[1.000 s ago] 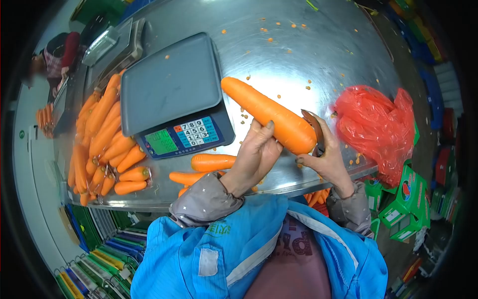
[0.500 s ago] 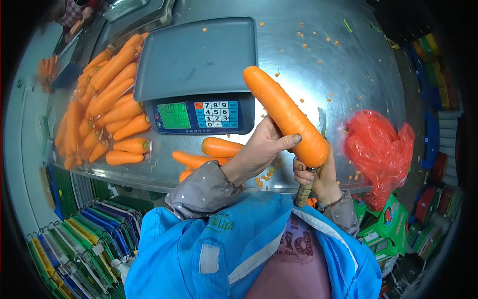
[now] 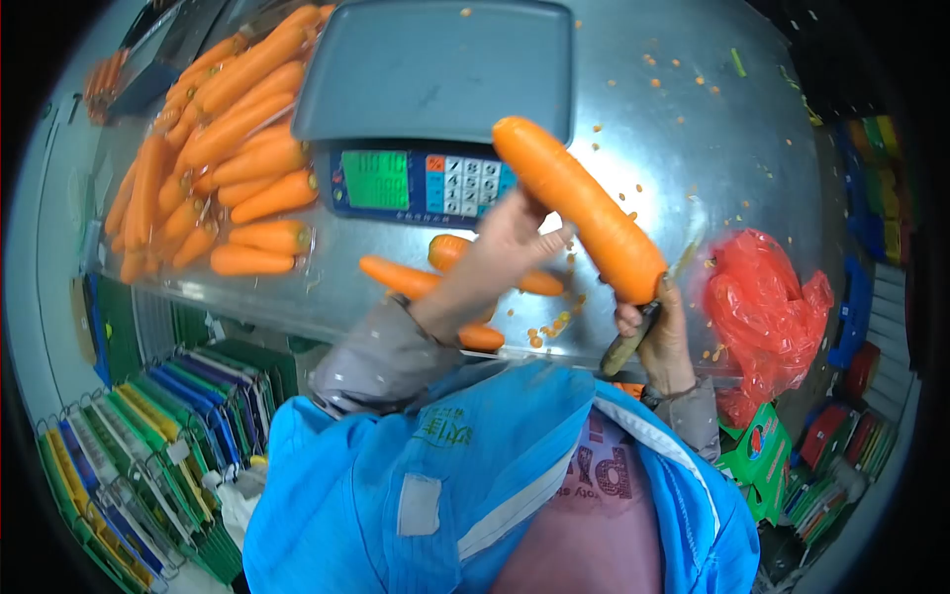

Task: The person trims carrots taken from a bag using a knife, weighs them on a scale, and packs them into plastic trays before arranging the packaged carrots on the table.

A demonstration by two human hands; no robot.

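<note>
A large carrot [image 3: 584, 213] slants up and left over the metal table. My right hand [image 3: 661, 332] grips its thick lower end, together with the handle of a knife [image 3: 625, 346] whose blade points up to the right. Beside the carrot's left edge is my left hand [image 3: 510, 238], slightly blurred, its thumb spread from the fingers; some fingertips are hidden or smeared. Several loose carrots [image 3: 396, 277] lie beneath my left forearm. Above that hand, a digital scale [image 3: 430, 74] has a grey pan and a lit green display.
Bagged carrots [image 3: 237, 148] are heaped at the left of the metal table [image 3: 327, 287]. A red plastic bag [image 3: 762, 307] hangs over the right front edge. Orange bits dot the tabletop. Below stand a green box [image 3: 757, 460] and racked coloured folders [image 3: 168, 426].
The view has shifted, so the scale sits higher. My left hand has loosened from the carrot's side. My right hand has turned, bringing the knife handle below the carrot's thick end.
</note>
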